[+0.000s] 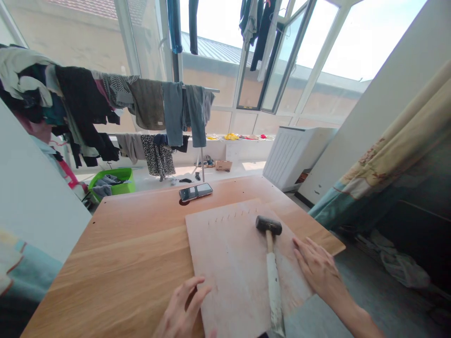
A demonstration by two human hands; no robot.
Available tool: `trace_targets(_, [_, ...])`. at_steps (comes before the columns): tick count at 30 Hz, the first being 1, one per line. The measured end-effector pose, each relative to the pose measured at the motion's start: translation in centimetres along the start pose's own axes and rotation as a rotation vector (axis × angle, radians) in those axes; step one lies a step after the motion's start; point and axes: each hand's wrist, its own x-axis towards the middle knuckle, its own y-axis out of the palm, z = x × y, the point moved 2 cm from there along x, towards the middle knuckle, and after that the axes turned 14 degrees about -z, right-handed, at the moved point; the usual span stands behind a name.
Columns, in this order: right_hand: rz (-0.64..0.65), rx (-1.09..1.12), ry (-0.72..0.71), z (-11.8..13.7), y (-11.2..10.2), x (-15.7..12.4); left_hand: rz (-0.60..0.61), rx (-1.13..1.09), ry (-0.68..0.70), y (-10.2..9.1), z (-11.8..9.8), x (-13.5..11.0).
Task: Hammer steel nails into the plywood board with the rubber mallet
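Note:
A pale wooden board (232, 267) lies flat on the wooden table (141, 253), with a row of several nails (228, 217) standing up near its far edge. On the board's right half rests a mallet (273, 277) with a black head and a white-wrapped handle pointing toward me; neither hand touches it. My left hand (185, 305) is at the board's left edge, fingers apart and slightly curled, holding nothing. My right hand (319, 267) lies along the right edge of the board with its fingers stretched out.
A phone (196, 191) lies near the table's far edge, beside a dark round hole (183, 203). Beyond stand a drying rack with clothes (148, 103), a green basket (121, 188) and a white cabinet-like unit (292, 152). A curtain (384, 159) hangs at the right.

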Motion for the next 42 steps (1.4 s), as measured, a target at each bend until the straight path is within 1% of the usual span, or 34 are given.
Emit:
trace_targets(2, [0.009, -0.020, 0.051, -3.5, 0.9, 2.0, 0.069, -0.080, 0.023, 1.8, -1.7, 3.2])
trace_targets(4, [0.035, -0.032, 0.074, -6.6, 1.5, 3.8, 0.149, -0.173, 0.054, 3.7, -3.3, 5.9])
trace_targets(7, [0.064, -0.062, 0.113, -9.9, 1.9, 5.6, 0.235, -0.251, 0.052, 6.2, -5.1, 8.8])
trace_targets(9, [0.084, -0.091, 0.150, -11.2, 2.0, 6.2, 0.286, -0.230, 0.021, 7.5, -6.0, 10.2])
trace_targets(11, [0.103, -0.127, 0.201, -11.9, 2.1, 6.4, 0.304, -0.175, 0.001, 8.4, -6.6, 11.3])
trace_targets(13, [0.115, -0.167, 0.255, -12.3, 2.3, 6.5, 0.279, -0.133, 0.002, 8.7, -7.0, 12.1])
trace_targets(16, [0.123, -0.222, 0.304, -12.1, 2.4, 6.4, 0.240, -0.124, 0.026, 8.6, -7.0, 12.3])
trace_targets(18, [0.124, -0.247, 0.305, -11.4, 2.2, 6.1, 0.230, -0.117, 0.026, 8.0, -6.6, 11.9])
trace_targets(20, [0.120, -0.255, 0.272, -10.3, 1.9, 5.6, 0.222, -0.087, 0.021, 7.1, -5.9, 11.1])
trace_targets(23, [0.116, -0.215, 0.134, -8.0, 1.6, 4.5, 0.179, 0.000, 0.044, 5.2, -4.2, 9.1])
trace_targets(27, [0.105, -0.126, -0.095, -3.9, 1.2, 2.2, 0.022, 0.155, 0.122, 1.8, -1.0, 5.6])
trace_targets(30, [0.047, -0.028, -0.278, -0.5, 0.6, 0.5, -0.111, 0.228, 0.163, -1.1, 1.8, 2.2])
trace_targets(32, [0.021, 0.082, -0.371, 1.7, -0.2, 0.1, -0.165, 0.244, 0.130, -3.0, 3.5, 0.0])
trace_targets(33, [0.012, 0.141, -0.366, 2.7, -0.6, 0.3, -0.201, 0.247, 0.074, -3.9, 4.1, -1.0])
trace_targets(34, [0.014, 0.200, -0.322, 3.6, -0.9, 0.9, -0.223, 0.241, 0.011, -4.7, 4.7, -1.7])
trace_targets(35, [-0.006, 0.253, -0.227, 4.4, -1.2, 1.8, -0.240, 0.226, -0.059, -5.4, 5.2, -2.0])
trace_targets(37, [0.010, 0.391, -0.048, 6.1, -1.1, 4.5, -0.240, 0.169, -0.198, -6.2, 6.0, -1.7])
trace_targets(39, [0.025, 0.448, -0.034, 8.0, -0.2, 7.9, -0.225, 0.104, -0.320, -6.3, 7.0, 0.2])
trace_targets(42, [0.092, 0.516, -0.086, 11.2, 2.4, 12.8, -0.225, 0.074, -0.481, -5.3, 9.1, 4.8])
